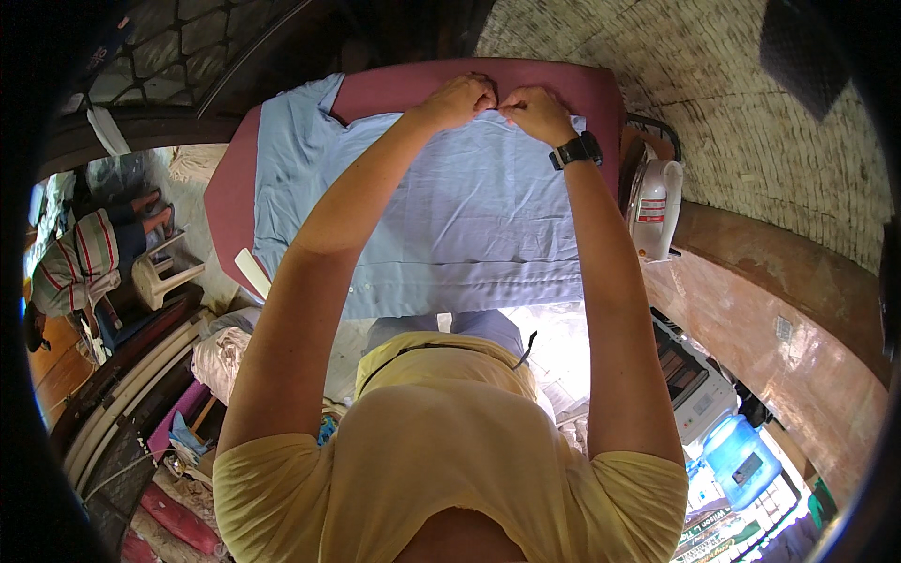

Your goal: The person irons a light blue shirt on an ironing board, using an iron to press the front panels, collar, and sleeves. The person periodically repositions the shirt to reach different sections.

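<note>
Head view: my left hand point(466, 98) and right hand point(538, 114) pinch the blue cloth point(455, 202) at its far edge.
Cloth creased, thin, spread across a maroon-covered table point(227, 192) with angled corners; rough-ridged, pale wall point(648, 42) beyond, right.

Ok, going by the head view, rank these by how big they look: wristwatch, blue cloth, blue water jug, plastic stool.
Largest to smallest:
1. blue cloth
2. blue water jug and plastic stool, too alike to rank
3. wristwatch
</note>
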Available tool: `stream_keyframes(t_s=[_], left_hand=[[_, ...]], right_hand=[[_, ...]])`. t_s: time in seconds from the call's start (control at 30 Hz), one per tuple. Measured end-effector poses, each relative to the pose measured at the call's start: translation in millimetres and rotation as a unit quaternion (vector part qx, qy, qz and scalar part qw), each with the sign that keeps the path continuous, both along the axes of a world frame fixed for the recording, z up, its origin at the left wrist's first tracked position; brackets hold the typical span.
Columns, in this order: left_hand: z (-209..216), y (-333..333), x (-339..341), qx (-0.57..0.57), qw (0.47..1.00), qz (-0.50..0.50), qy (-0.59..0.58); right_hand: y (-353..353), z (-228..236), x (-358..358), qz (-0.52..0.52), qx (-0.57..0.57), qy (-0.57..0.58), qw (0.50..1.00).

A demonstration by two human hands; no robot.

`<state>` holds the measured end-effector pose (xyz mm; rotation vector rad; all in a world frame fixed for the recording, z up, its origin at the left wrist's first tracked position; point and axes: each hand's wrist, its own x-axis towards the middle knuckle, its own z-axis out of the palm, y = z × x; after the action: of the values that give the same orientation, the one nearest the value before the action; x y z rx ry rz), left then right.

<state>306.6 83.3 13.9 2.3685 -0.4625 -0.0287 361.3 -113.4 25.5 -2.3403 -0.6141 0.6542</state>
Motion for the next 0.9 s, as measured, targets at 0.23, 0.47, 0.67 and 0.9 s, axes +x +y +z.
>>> stream_keyframes(t_s=[0.23, 0.47, 0.67, 0.9], left_hand=[[3, -1, -1, 0.003, 1.000, 0.006, 0.006], [8, -3, -4, 0.002, 1.000, 0.011, 0.001], [-2, -2, -1, 0.015, 1.000, 0.023, 0.007], [-8, -2, 0, 0.007, 1.000, 0.022, -0.009]], right_hand=[[0, 3, 3, 0.002, -0.010, 0.026, 1.000], [0, 7, 1, -0.010, -0.046, 0.004, 0.999], [2, 6, 2, -0.001, -0.012, 0.031, 0.999], [2, -2, 1, -0.020, 0.010, 0.045, 0.999]])
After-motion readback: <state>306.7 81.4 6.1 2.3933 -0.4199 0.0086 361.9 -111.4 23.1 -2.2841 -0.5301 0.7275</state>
